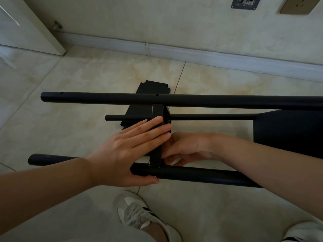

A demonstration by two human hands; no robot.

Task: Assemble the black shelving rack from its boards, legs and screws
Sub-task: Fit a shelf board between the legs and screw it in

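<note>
The rack [174, 102] lies sideways on the floor [87, 75]. Our left hand [125, 151] presses flat on its middle board [157, 137]; right of that board, our right hand [187, 147] curls underneath, its grasp hidden. If our press slackens, we judge the board could shift and the screw misalign.

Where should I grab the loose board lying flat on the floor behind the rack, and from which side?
Take the loose board by its far notched end, coming from the wall side. Only that end shows clear past the upper leg; the rest lies under the rack's legs and shelf.
</note>
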